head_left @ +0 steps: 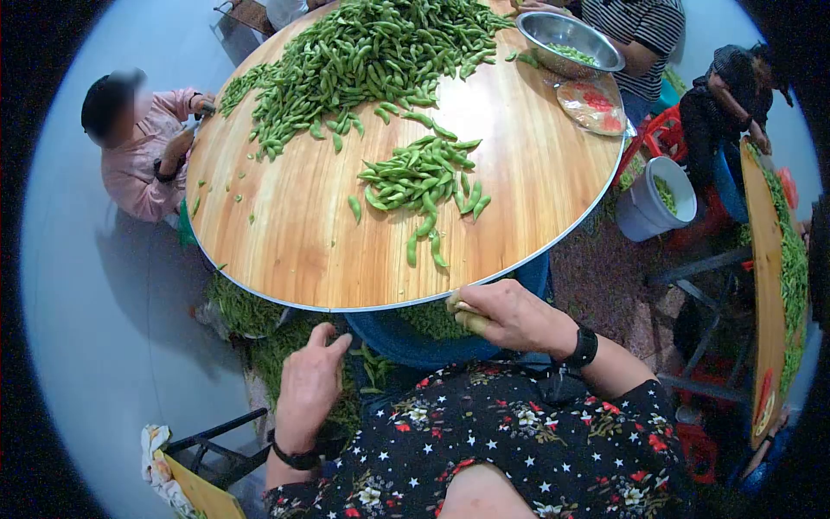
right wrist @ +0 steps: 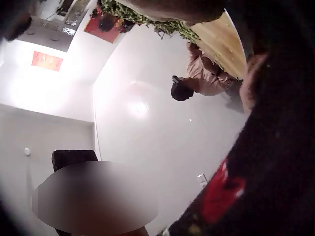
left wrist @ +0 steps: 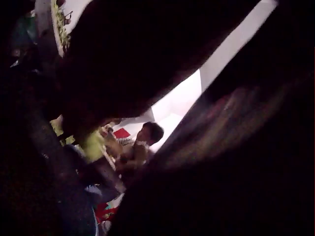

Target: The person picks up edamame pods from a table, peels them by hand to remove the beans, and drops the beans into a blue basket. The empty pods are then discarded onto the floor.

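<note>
In the head view my left hand (head_left: 309, 385) hangs below the table's near edge, left of a blue tub (head_left: 406, 342). Its thumb and forefinger stand apart with nothing visible between them. My right hand (head_left: 514, 313) is over the tub at the table's rim, with fingers bent inward and yellowish-green at the tips; I cannot tell whether they hold a pod. A small pile of green soybean pods (head_left: 415, 177) lies on the round wooden table (head_left: 303, 233) in front of me. Both wrist views are largely dark or blocked, and the held area is hidden there.
A big heap of pods (head_left: 363, 60) covers the table's far side. At the right back stand a metal bowl (head_left: 571, 41) and a plastic-wrapped red item (head_left: 592, 108). A white bucket (head_left: 657, 199) is on the floor. Other people (head_left: 143, 156) sit around the table.
</note>
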{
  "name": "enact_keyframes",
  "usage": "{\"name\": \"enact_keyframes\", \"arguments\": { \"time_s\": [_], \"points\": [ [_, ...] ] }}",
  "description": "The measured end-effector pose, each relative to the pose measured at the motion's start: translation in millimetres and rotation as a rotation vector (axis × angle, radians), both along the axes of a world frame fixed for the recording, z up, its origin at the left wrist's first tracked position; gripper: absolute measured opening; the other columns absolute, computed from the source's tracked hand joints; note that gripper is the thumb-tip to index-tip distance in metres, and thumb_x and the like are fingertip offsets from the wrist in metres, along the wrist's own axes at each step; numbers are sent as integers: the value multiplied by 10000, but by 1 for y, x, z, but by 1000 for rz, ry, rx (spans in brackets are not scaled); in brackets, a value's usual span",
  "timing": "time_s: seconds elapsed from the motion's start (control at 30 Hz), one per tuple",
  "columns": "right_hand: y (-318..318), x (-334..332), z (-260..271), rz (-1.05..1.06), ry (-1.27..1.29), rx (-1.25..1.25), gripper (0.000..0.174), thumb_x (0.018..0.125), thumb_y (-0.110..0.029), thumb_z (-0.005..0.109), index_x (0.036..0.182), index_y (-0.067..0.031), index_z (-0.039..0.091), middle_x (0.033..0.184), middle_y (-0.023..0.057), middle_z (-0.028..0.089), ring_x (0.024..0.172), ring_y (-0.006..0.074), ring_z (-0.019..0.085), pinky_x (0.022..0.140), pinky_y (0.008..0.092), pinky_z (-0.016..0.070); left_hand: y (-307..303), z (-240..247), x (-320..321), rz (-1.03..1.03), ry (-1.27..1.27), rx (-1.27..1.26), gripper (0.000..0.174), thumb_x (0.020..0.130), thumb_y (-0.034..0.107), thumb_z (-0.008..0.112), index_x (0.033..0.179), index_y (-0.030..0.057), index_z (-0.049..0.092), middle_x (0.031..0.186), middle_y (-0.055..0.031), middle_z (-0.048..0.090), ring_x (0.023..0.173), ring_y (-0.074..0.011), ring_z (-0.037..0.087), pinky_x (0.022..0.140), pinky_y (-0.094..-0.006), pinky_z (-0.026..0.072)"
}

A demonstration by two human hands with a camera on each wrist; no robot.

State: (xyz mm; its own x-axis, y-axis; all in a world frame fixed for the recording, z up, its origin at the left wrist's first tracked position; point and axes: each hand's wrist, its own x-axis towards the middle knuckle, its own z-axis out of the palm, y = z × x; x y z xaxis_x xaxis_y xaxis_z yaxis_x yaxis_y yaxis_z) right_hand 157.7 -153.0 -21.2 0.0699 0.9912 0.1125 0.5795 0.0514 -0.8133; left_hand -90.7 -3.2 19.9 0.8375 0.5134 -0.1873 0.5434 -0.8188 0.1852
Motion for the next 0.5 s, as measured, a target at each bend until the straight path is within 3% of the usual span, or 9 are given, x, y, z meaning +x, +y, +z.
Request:
{"name": "enact_keyframes", "arguments": {
  "time_s": [0.13, 0.2, 0.33, 0.4, 0.47, 0.5],
  "points": [
    [5, 0, 6, -12, 72, -67, 202, 913, -194, 512, 930, 7, 499, 736, 221, 557, 744, 407, 580, 646, 447, 457, 15, -1, 48, -153, -267, 17, 371, 762, -31, 540, 1098, 105, 620, 1115, -121, 598, 905, -314, 631, 754, -382, 527],
    [8, 0, 10, -64, 127, -119, 212, 922, -203, 504, 959, 6, 504, 760, 218, 571, 755, 400, 589, 657, 442, 461, 32, -17, 87, -387, -526, 116, 334, 761, -18, 539, 1077, 76, 594, 1039, -116, 596, 873, -311, 627, 711, -372, 528],
    [10, 4, -1, -75, 166, -32, 229, 939, -211, 483, 995, 7, 526, 785, 206, 595, 718, 381, 602, 636, 418, 469, 57, -41, 127, -527, -508, 34, 231, 779, 10, 519, 1002, 40, 573, 905, -132, 561, 837, -315, 595, 719, -393, 505],
    [9, 7, -2, -50, 144, 7, 234, 940, -207, 483, 1022, 6, 536, 776, 196, 598, 683, 356, 609, 621, 405, 472, 69, -48, 126, -480, -447, -2, 226, 787, 29, 565, 1011, 50, 589, 910, -133, 581, 832, -315, 611, 708, -386, 513],
    [6, 5, 2, -109, 349, -138, 259, 943, -209, 491, 1082, 1, 554, 768, 136, 612, 609, 227, 603, 575, 354, 475, 70, -51, 122, -430, -375, -45, 225, 795, 49, 611, 1020, 59, 605, 915, -135, 600, 827, -315, 628, 697, -379, 522],
    [7, 5, 0, -110, 354, -137, 259, 943, -209, 491, 1082, 1, 554, 768, 136, 612, 609, 227, 603, 575, 354, 475, 68, -50, 119, -366, -445, -91, 209, 812, 61, 616, 1020, 43, 603, 902, -145, 608, 815, -315, 634, 694, -368, 521]
  ]
}}
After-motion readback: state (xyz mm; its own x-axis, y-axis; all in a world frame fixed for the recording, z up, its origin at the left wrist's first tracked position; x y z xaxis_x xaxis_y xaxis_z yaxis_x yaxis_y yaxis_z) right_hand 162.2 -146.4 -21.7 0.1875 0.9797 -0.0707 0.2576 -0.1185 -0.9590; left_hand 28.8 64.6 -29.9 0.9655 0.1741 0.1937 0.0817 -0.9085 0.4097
